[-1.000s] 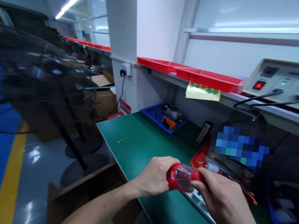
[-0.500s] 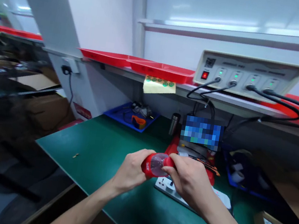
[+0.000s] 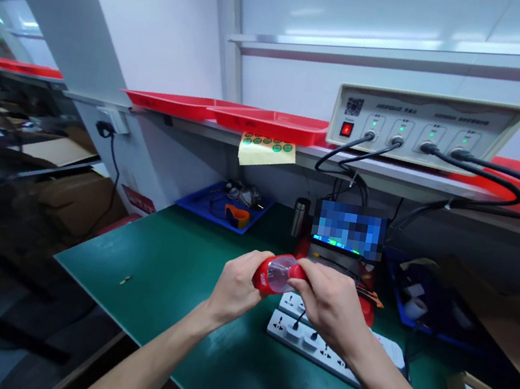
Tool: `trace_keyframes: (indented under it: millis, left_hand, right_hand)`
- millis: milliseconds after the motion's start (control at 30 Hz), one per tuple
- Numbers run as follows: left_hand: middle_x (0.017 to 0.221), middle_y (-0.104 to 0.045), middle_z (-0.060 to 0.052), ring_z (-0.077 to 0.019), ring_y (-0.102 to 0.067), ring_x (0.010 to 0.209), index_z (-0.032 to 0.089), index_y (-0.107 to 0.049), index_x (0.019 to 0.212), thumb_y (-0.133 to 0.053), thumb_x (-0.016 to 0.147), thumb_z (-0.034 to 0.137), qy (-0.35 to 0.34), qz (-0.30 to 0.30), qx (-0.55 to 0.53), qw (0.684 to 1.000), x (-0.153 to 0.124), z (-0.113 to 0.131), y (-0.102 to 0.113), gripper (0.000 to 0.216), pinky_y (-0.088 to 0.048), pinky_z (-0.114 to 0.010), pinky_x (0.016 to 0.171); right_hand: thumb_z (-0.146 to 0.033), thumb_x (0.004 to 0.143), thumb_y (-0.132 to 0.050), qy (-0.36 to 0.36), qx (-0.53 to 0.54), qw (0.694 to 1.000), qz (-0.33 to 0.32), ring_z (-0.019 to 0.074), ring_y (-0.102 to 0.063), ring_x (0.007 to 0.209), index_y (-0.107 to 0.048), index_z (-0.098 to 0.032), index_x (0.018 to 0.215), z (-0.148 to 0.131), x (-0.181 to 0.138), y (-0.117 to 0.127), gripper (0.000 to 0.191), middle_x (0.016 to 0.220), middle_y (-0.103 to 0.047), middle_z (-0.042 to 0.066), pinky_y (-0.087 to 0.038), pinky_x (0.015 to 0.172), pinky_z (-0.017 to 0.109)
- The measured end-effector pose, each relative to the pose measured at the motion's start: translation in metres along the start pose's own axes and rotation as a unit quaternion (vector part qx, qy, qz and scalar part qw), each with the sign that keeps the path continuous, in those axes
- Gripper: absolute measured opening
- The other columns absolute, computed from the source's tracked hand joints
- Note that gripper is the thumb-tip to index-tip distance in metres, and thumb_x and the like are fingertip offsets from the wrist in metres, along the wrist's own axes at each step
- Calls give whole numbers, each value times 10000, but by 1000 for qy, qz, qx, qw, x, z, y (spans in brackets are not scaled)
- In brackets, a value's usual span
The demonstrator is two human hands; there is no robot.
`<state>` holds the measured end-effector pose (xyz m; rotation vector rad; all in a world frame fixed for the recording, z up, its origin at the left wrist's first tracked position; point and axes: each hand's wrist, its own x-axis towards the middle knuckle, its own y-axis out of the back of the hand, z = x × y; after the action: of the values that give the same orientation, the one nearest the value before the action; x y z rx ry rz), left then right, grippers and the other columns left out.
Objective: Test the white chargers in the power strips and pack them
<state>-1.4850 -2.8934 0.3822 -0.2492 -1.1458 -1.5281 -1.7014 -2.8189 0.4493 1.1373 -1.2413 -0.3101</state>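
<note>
Head view, forearms (image 3: 156, 352) angled inward, left grip (image 3: 239, 280) clasping bottle (image 3: 279, 274), right grip (image 3: 333, 298) holding cap (image 3: 296, 271)

Glossy plastic bottle (image 3: 280, 273), smooth tabletop (image 3: 170, 262), red plastic trays (image 3: 271, 125), metal flask (image 3: 298, 220)

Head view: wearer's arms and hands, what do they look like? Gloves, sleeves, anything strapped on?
Left hand and right hand are both bare, no gloves. Forearms are uncovered as far as the picture shows; no sleeves in view. No watch, wristband, cable or clear marking visible. Rings: can't tell at this angle.
</note>
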Motion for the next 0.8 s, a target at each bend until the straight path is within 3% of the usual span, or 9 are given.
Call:
trace_keyframes:
  millis: [100, 167, 267, 367, 433, 467, 567, 700, 800]
  left_hand:
    - [1106, -807, -67, -237, -764, 941, 235, -710, 1229, -789, 938, 386, 3, 5, 3, 1000, 3, -2, -9, 337, -591, -349, 846]
    - [1159, -808, -72, -256, -763, 1004, 242, -723, 1237, -830, 892, 397, 20, 9, -1, 1000, 8, -11, -15, 393, -596, -370, 904]
    - [1202, -802, -80, -298, -739, 1089, 237, -753, 1225, -928, 758, 417, 83, 40, 0, 996, 25, -42, -26, 530, -590, -404, 976]
    - [1146, -803, -86, -305, -724, 1056, 207, -766, 1218, -979, 677, 420, 156, 57, 14, 986, 58, -87, -42, 619, -579, -399, 959]
    - [1149, -806, -92, -295, -724, 1050, 181, -754, 1246, -986, 680, 408, 188, 57, 14, 980, 85, -118, -56, 652, -567, -383, 961]
    - [1163, -807, -99, -289, -725, 1058, 167, -744, 1262, -983, 692, 397, 206, 60, 10, 977, 100, -132, -63, 660, -561, -372, 964]
    - [1208, -806, -130, -274, -731, 1078, 122, -705, 1297, -969, 732, 356, 271, 77, 7, 960, 143, -169, -84, 666, -546, -344, 952]
    - [1274, -783, -187, -261, -740, 1118, 115, -663, 1290, -949, 780, 365, 333, 83, 39, 938, 194, -208, -119, 637, -515, -310, 901]
    - [1295, -747, -269, -294, -742, 1176, 88, -632, 1243, -862, 870, 481, 337, 61, 39, 939, 218, -226, -149, 588, -494, -324, 876]
  right_hand:
    - [-390, 1168, -521, -35, -22, 999, 9, 209, -694, 740, -688, -186, 1121, 1, 0, -4, 267, 887, -770, 60, -425, 672, 306]
    - [-413, 1162, -547, -41, -47, 998, 7, 216, -725, 745, -686, -180, 1251, 2, -2, -1, 285, 920, -797, 65, -436, 655, 298]
    - [-441, 1155, -568, -27, -71, 996, 49, 225, -771, 798, -623, -168, 1456, 12, -17, 16, 410, 1001, -829, 86, -496, 680, 299]
    - [-400, 1154, -559, -46, -93, 990, 100, 221, -805, 887, -706, -173, 1330, 42, -53, 47, 323, 1072, -843, 100, -568, 786, 307]
    - [-422, 1135, -568, -107, -105, 984, 96, 222, -811, 862, -754, -205, 1193, 78, -87, 68, 291, 1050, -847, 79, -591, 779, 314]
    - [-477, 1117, -577, -153, -114, 979, 76, 225, -801, 785, -764, -227, 1167, 102, -105, 77, 317, 992, -845, 62, -581, 697, 319]
    - [-595, 1027, -608, -238, -118, 964, 9, 305, -811, 749, -791, -296, 1095, 187, -154, 90, 358, 980, -854, 68, -586, 627, 393]
    - [-521, 993, -716, -267, -85, 960, -23, 326, -826, 766, -838, -354, 1044, 289, -186, 78, 213, 1013, -856, 150, -592, 640, 417]
    - [-475, 986, -678, -333, -125, 932, -74, 356, -835, 891, -850, -303, 1071, 327, -184, 61, 258, 1071, -851, 161, -626, 742, 424]
